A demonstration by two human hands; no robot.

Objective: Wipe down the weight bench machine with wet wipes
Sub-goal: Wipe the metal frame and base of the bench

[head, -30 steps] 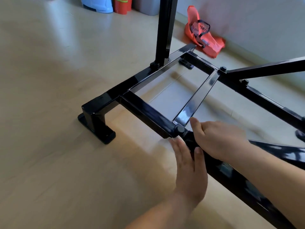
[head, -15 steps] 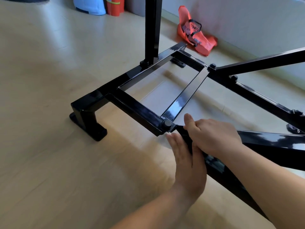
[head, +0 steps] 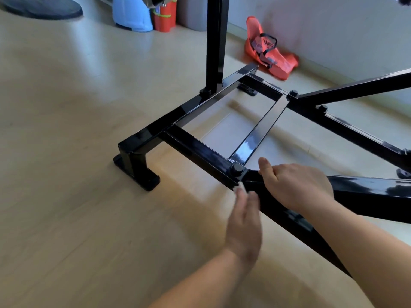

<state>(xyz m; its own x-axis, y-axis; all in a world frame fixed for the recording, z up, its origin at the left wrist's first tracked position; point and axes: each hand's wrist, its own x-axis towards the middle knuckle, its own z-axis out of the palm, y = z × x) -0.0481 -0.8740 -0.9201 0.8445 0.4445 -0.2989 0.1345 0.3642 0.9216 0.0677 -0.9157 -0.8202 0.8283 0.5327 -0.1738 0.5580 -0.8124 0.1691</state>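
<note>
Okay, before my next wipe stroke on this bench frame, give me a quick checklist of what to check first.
1. Wipe in place: white scrap shows at the left hand's fingertips. Ok.
2. Left hand flat on the slanted bar: blurred. Cannot tell.
3. Right hand steadying the slanted bar: wrapped over it. Ok.
4. Bolt clear of fingers: thumb sits beside it, not on it. Ok.
5. Cross bar ahead free of clutter: ok.
6. Wipe wet enough: cannot tell.

Open gap inside the black frame (head: 195,150) rectangle, upright post (head: 216,41) blocking behind, bare floor (head: 66,152) left
</note>
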